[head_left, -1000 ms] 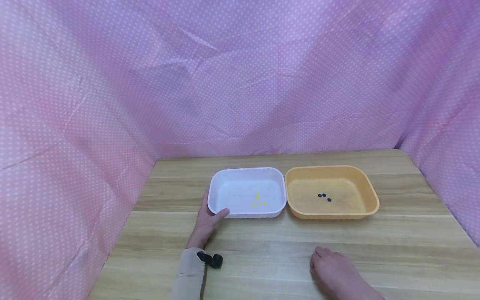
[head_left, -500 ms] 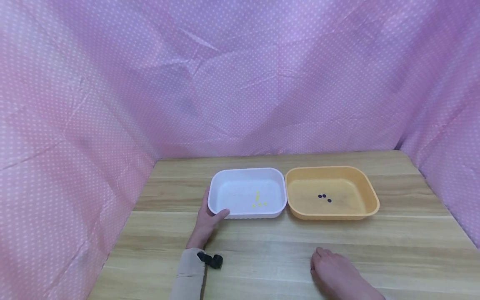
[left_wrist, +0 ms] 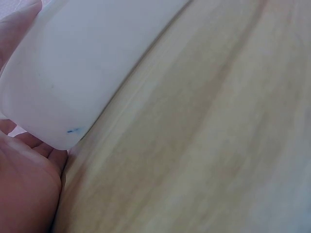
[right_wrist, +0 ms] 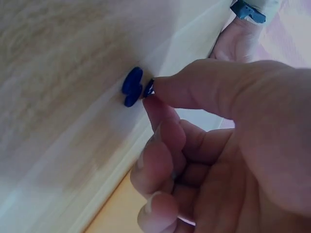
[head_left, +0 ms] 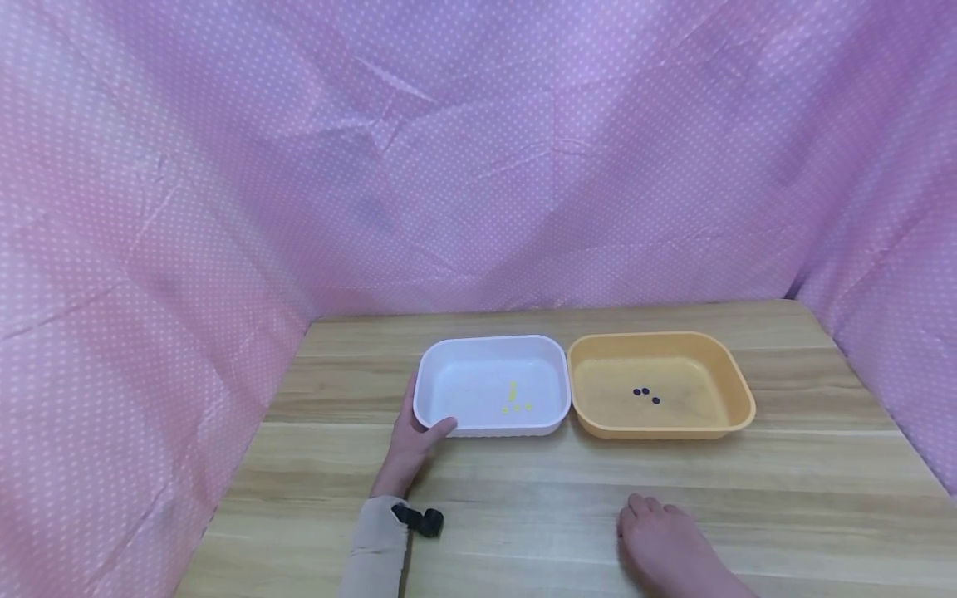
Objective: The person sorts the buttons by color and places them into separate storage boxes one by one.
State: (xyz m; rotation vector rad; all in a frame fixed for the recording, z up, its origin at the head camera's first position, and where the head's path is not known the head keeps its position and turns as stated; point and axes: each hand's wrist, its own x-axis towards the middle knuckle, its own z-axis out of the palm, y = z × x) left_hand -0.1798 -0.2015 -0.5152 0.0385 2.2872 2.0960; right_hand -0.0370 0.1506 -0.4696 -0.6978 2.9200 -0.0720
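Note:
My left hand (head_left: pixel 409 438) grips the near left corner of a white plastic bin (head_left: pixel 467 350), thumb over the front rim and fingers along its side. In the left wrist view, the bin's outer wall (left_wrist: pixel 82 73) has a small blue mark low at one corner. Several small yellow pieces (head_left: pixel 517 408) lie inside the bin. At the front right, my right hand (head_left: pixel 665 536) is low over the tabletop. The right wrist view shows its thumb and forefinger pinching a small blue disc (right_wrist: pixel 149 89). Beside that, two overlapping blue discs (right_wrist: pixel 132 82) lie on the wood; the hand hides them from the head view.
A yellow-orange bin (head_left: pixel 665 342) stands to the right of the white one, rims close together, with three dark discs (head_left: pixel 646 391) on its floor. Both are towards the back of the wooden table (head_left: pixel 523 507). Pink dotted cloth (head_left: pixel 478 166) hangs behind and at the sides.
The right hand's fingers have shifted slightly, with more of the fingertips showing. The left hand and both bins keep their places.

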